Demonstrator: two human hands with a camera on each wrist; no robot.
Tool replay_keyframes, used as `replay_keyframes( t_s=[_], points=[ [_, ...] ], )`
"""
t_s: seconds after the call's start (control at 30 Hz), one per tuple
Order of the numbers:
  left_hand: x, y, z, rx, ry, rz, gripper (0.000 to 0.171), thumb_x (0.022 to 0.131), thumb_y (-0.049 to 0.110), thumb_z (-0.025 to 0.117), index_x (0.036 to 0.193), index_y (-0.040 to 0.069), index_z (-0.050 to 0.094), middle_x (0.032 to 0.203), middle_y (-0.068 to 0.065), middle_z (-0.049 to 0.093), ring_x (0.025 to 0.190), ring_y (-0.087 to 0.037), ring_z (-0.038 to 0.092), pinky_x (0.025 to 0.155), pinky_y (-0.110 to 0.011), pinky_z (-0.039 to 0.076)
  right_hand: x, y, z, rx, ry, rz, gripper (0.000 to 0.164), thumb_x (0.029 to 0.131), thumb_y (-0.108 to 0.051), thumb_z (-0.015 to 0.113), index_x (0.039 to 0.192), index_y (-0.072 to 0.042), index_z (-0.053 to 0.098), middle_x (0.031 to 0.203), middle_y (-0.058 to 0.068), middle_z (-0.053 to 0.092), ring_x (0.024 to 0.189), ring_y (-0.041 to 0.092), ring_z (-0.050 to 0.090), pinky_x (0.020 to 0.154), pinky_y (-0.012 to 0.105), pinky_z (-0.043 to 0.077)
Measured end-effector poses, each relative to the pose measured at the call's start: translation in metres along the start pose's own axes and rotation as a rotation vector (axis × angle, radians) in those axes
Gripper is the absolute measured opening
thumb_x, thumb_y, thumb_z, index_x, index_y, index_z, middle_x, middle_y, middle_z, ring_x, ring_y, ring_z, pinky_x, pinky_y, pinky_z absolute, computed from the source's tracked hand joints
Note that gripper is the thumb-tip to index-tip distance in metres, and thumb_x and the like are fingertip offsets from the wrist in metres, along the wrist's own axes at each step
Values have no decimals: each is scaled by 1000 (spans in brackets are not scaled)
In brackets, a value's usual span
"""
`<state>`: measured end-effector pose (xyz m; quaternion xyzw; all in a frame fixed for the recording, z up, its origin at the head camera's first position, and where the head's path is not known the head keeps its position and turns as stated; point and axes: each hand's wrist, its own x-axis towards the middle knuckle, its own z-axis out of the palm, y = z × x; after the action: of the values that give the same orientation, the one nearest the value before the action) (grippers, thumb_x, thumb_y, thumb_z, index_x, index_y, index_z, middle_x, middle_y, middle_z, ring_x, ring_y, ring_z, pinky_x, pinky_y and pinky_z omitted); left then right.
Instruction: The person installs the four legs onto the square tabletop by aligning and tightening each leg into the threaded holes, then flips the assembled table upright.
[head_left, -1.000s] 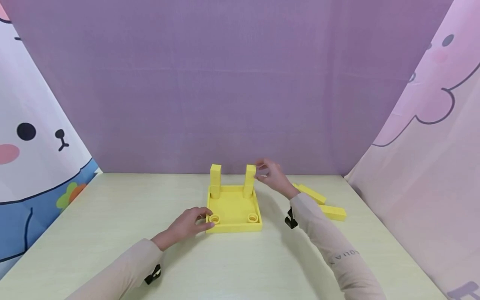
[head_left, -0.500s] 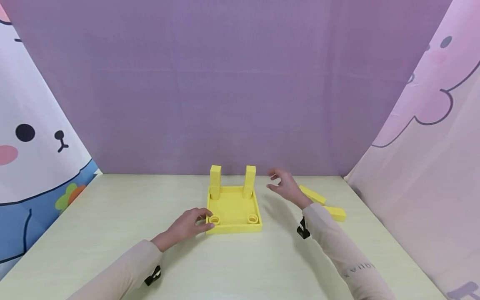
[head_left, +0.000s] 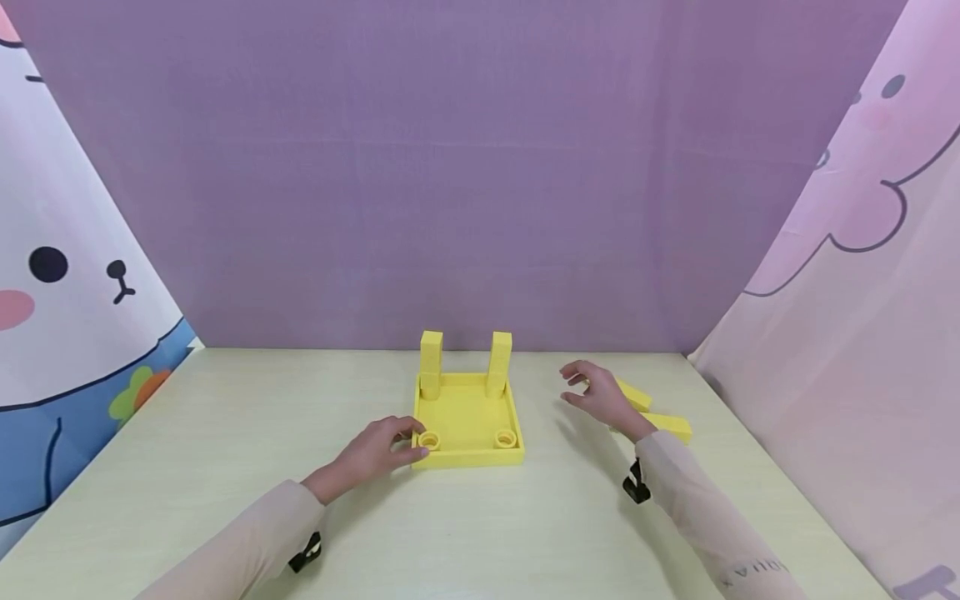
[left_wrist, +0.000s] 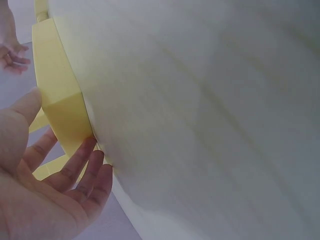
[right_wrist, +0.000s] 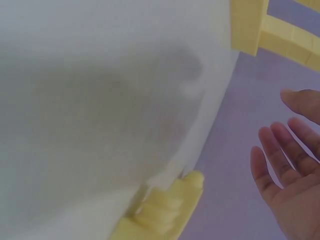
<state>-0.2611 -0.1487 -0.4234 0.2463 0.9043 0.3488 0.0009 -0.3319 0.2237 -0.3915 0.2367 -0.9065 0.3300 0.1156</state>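
Observation:
A square yellow base with a raised rim (head_left: 468,457) lies on the table, like a small tabletop turned upside down. Two yellow square legs, the left one (head_left: 431,358) and the right one (head_left: 500,360), stand upright at its back corners. Round sockets show at the front corners, one on the left (head_left: 429,440) and one on the right (head_left: 506,438). My left hand (head_left: 375,450) grips the base's front left corner between thumb and fingers. Holding nothing, my right hand (head_left: 600,396) hovers right of the base, fingers loosely bent, beside the loose legs.
Two loose yellow legs, a rear one (head_left: 634,395) and a front one (head_left: 671,427), lie on the table at the right, partly behind my right hand and wrist. A purple cloth (head_left: 480,167) hangs along the table's back edge. Printed curtains flank both sides.
My right hand has left the back right leg and moved right and nearer, toward the loose legs. The left hand and the base have stayed put.

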Motion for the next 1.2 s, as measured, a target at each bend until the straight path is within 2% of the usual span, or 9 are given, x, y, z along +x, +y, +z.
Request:
replay_keyframes(
  t_s=[0.17, 0.3, 0.63, 0.93, 1.2],
  points=[
    [1, -2, 1, 6, 1, 4, 32, 84, 31, 65, 104, 7, 62, 103, -8, 64, 98, -27, 59, 84, -43, 50, -13, 10, -6, -18, -9, 17, 34, 77, -3, 70, 108, 2, 57, 103, 22, 61, 94, 35, 60, 67, 30, 51],
    [1, -3, 1, 3, 1, 4, 32, 84, 31, 65, 104, 6, 62, 104, -7, 64, 99, -27, 59, 85, -43, 50, -22, 18, -10, -31, -7, 31, 32, 76, 0, 70, 105, 1, 58, 102, 23, 62, 92, 35, 61, 64, 27, 50],
    [0, -2, 1, 0, 2, -6, 32, 84, 29, 65, 105, 6, 62, 106, -8, 64, 100, -28, 59, 85, -43, 49, -42, 36, -27, -48, -19, 64, 32, 76, 2, 69, 106, 5, 57, 100, 24, 61, 92, 38, 59, 70, 45, 52],
    [-1, 1, 1, -14, 3, -35, 29, 84, 27, 66, 105, 8, 62, 104, -6, 64, 100, -25, 59, 85, -42, 50, -56, 49, -43, -42, -14, 87, 31, 74, 3, 69, 103, 8, 58, 98, 25, 61, 91, 39, 59, 72, 44, 53],
    [-1, 0, 1, 8, 7, -32, 30, 84, 28, 66, 105, 8, 62, 104, -6, 64, 99, -26, 59, 85, -42, 50, -68, 59, -57, -94, 3, 102, 31, 73, 2, 71, 101, 5, 59, 94, 19, 64, 90, 37, 60, 68, 39, 53]
  ],
)
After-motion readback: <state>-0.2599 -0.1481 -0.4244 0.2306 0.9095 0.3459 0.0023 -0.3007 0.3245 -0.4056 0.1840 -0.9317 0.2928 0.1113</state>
